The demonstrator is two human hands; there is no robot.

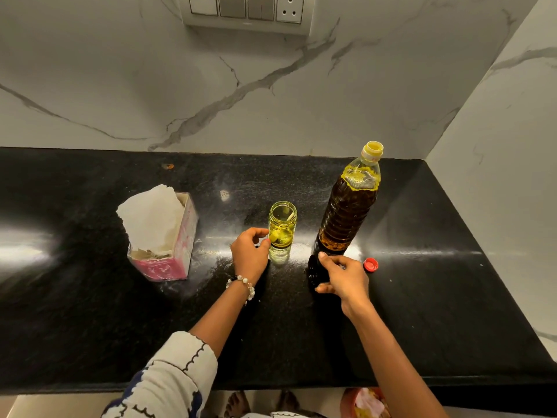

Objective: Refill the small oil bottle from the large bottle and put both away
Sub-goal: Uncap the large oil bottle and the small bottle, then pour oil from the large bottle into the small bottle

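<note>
The small glass oil bottle [282,224] stands open on the black counter [90,312], with some yellow oil in its lower part. My left hand [249,254] pinches it low down between thumb and fingers. To its right the large plastic oil bottle [349,206] stands upright and uncapped, mostly full of dark amber oil. Its red cap [370,264] lies on the counter by its base. My right hand [343,279] sits at the foot of the large bottle, thumb at its base and fingers curled by a dark ribbed shape. That shape may be a lid or the bottle's reflection.
A pink tissue box [168,251] with white paper sticking out stands to the left of the small bottle. Marble walls close the counter at the back and on the right. A switch panel [247,10] hangs on the back wall. The counter's front edge is near my body.
</note>
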